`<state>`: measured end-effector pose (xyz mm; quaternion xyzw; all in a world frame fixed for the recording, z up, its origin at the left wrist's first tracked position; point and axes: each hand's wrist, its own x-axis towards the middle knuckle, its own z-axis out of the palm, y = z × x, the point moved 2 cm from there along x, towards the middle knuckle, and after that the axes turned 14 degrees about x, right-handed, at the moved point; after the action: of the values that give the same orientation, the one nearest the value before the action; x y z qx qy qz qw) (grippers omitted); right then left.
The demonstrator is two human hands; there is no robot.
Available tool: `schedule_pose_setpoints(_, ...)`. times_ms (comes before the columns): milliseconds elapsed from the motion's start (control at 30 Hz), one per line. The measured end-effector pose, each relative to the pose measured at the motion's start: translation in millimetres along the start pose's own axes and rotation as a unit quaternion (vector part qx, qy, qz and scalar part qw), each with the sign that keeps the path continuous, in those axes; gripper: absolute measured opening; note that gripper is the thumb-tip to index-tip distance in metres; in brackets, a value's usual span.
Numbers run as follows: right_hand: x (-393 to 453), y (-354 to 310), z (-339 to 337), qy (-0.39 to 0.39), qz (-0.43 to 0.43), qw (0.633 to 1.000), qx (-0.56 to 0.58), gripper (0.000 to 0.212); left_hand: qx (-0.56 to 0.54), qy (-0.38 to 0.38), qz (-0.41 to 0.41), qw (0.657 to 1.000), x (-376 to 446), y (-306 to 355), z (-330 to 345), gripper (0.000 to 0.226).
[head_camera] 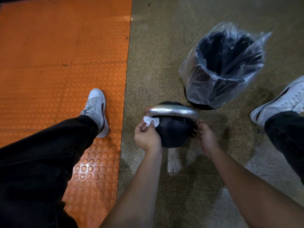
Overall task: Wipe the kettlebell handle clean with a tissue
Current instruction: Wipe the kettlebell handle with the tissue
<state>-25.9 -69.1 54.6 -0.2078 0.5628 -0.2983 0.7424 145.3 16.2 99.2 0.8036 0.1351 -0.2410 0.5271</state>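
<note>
The floor point(164, 46) fills the view beyond both hands, speckled and brownish, with a wet sheen under the forearms; an orange studded mat point(57, 55) covers it well to the left of the left hand, and the left leg in dark trousers lies across that mat, ending in a white shoe point(97, 111); the right shoe point(279, 104) sits well to the right of the right hand. A black bin point(225, 66) lined with a clear bag stands just beyond the right hand, close behind the kettlebell. The kettlebell point(174, 132) rests on the floor between the two hands, its dark body nearest them and its handle point(172, 111), silvery and beaded with droplets, arching across just above the fingertips. Both bare forearms reach forward from the lower edge and converge on it. The left hand point(146, 135) has its back towards the camera, fingers curled upward, pinching a crumpled white tissue point(151, 120) against the left end of the handle, where it meets the body. The right hand point(205, 137) sits at the right side of the body, below the handle's right end, fingers bent around that side and touching it; how firmly it grips cannot be told.
</note>
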Motion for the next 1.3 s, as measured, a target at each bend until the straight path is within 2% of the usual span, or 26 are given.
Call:
schedule_pose_setpoints(167,-1.2,-4.2,2.7,0.002,0.000,1.000,0.014,0.026,0.046,-0.015,0.094,0.994,-3.8,2.9,-1.0,0.017)
schedule_pose_setpoints(300,-5.2,-4.3,3.5,0.004,-0.001,1.000,0.006,0.024,0.056,0.006,0.072,0.996,6.4,0.0,-6.7,0.016)
schedule_pose_setpoints(467,-4.1,-5.4,3.7,0.003,-0.001,1.000,0.008,0.025,0.096,0.000,0.125,0.988,-1.3,11.7,-8.3,0.010)
schedule_pose_setpoints(667,-4.2,-1.9,2.2,0.006,-0.002,1.000,0.000,0.027,0.061,0.007,0.067,0.996,15.5,5.5,-16.9,0.014)
schedule_pose_setpoints(767,-4.7,-4.1,4.9,0.010,-0.001,1.000,0.011,0.027,0.084,0.021,0.101,0.991,21.6,14.4,-23.5,0.011)
schedule_pose_setpoints(967,-4.8,-1.2,5.4,0.014,-0.008,1.000,0.012,0.025,0.138,-0.019,0.158,0.977,5.5,12.5,-20.6,0.010)
schedule_pose_setpoints(1200,-3.0,-2.8,2.0,0.015,0.004,1.000,0.013,0.024,0.110,-0.005,0.107,0.988,18.2,4.7,-18.3,0.013)
schedule_pose_setpoints(1300,-6.1,-3.5,5.0,0.014,0.004,1.000,0.017,0.027,0.137,-0.014,0.127,0.982,14.1,12.4,-18.5,0.012)
